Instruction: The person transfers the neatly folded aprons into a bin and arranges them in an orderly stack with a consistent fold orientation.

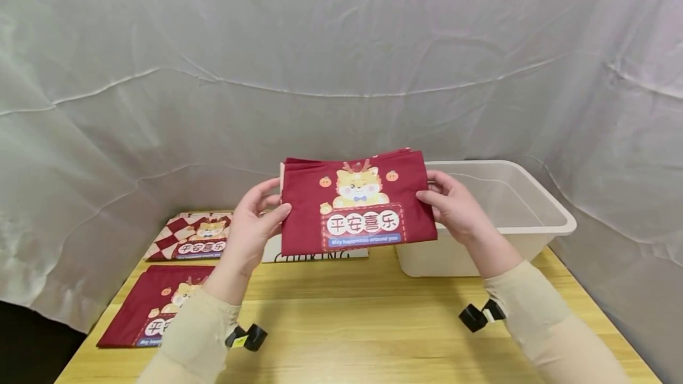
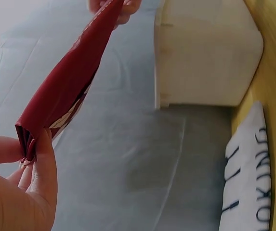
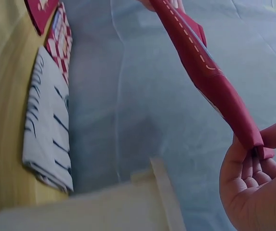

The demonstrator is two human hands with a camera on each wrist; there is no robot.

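Holding a folded red cloth (image 1: pixel 354 203) up above the desk (image 1: pixel 363 325), the person has one hand at each side edge of it. The left hand (image 1: pixel 255 225) pinches the cloth's left edge, thumb in front and fingers behind; the left wrist view shows the folded layers (image 2: pixel 60 94) caught between thumb and fingers (image 2: pixel 41 163). The right hand (image 1: pixel 450 206) grips the right edge the same way, and the right wrist view shows its fingers (image 3: pixel 253 166) curled round the end of the cloth (image 3: pixel 210 72). The cloth hangs flat and facing the person, clear of the desk, with a cartoon animal, two small oranges and a panel of white characters printed on it. Several layers show along its top edge.

Behind the cloth and to its right, a white plastic bin (image 1: pixel 533 224) stands at the far right corner of the desk, its opening upward. A white folded cloth with black lettering (image 1: pixel 320 253) lies near the far edge, partly hidden by the held one. At the far left corner lies a red and white chequered cloth (image 1: pixel 187 236) with the same animal print. Nearer, along the left edge, another red cloth (image 1: pixel 139 307) lies flat, partly covered by the left sleeve (image 1: pixel 194 336). A wrinkled white sheet (image 1: pixel 341 64) hangs behind and around the desk.
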